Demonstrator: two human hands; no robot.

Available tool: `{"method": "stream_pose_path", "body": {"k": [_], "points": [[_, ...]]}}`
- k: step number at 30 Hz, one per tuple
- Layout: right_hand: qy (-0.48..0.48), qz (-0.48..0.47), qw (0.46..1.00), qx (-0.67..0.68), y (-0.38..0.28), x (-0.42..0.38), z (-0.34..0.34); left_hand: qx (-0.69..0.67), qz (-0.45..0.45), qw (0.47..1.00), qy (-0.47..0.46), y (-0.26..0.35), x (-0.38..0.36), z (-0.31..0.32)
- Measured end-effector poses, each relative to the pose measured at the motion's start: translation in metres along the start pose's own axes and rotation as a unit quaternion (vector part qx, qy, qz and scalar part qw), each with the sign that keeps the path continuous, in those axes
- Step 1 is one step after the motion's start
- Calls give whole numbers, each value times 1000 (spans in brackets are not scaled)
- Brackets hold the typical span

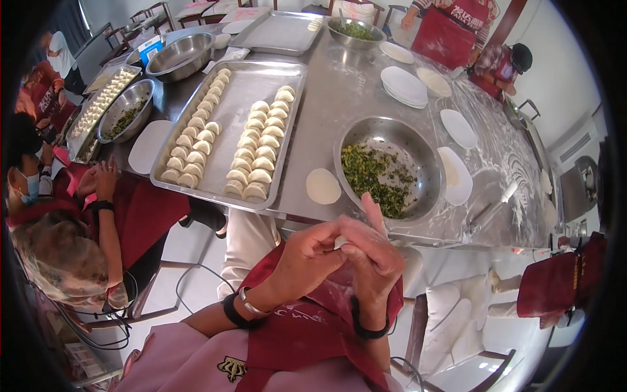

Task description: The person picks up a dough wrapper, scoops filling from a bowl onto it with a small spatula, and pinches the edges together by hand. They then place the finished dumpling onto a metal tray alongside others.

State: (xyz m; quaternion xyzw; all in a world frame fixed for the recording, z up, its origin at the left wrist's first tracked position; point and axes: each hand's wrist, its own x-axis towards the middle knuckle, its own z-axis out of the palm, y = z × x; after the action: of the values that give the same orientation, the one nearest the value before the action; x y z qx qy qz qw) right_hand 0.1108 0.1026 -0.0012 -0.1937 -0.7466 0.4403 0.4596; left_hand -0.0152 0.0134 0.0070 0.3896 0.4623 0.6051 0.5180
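Dough [341, 242], just a small white bit of it, shows in the middle of the frame, a little low, between the fingers of both hands. The left hand [310, 251] pinches it, and the right hand [375, 251] pinches it too — its fingers hide most of it. Both hands are near the table edge, in front of a dark red cloth apron [287, 330].

Just above them is a big round silver metal bowl [424, 147] with chopped green and yellow food [372, 176] inside. A flat round white dough circle [323, 187] lies on the shiny metal table [313, 140], left of that bowl. Left of the circle is a big silver metal tray [222, 140] with rows of white half-moon dumplings [259, 176]. White plates [403, 85] sit at the upper right — some are stacked. At the left edge, a person in a blue mask [30, 187] holds their hands up close together.
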Motion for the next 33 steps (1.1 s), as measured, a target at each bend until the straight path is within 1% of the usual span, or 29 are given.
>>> {"method": "stream_pose_path", "body": {"k": [3,6,9,10,12,15,18,21,24,27,30,33], "points": [[88,36,994,58,-18,8,14,-46,38,998,11,-5,2,3],[25,-17,1000,5,-8,4,6,-115,71,990,35,-5,3,11],[12,-25,999,-27,0,1,1,-99,80,992,22,-4,-1,13],[11,-29,999,-30,-1,2,2,-192,57,980,8,-4,-1,13],[7,-37,999,-37,-3,6,3,-372,7,928,-18,-4,-2,10],[42,-32,998,-29,-13,11,9,-386,-44,921,-19,-4,3,3],[41,-39,997,-53,-6,8,6,-422,-34,906,-12,-6,5,5],[-19,-61,995,-79,3,4,-2,-411,-16,911,-22,-12,3,9],[-5,-52,996,-76,-5,9,-1,-417,-25,908,-26,-8,3,12],[41,-11,996,-78,-14,12,5,-427,-2,900,-83,-18,7,4],[98,17,995,7,-7,2,7,-449,-2,893,-35,-14,8,7],[133,16,990,43,-3,-1,10,-466,5,885,-18,-13,7,9]]}}
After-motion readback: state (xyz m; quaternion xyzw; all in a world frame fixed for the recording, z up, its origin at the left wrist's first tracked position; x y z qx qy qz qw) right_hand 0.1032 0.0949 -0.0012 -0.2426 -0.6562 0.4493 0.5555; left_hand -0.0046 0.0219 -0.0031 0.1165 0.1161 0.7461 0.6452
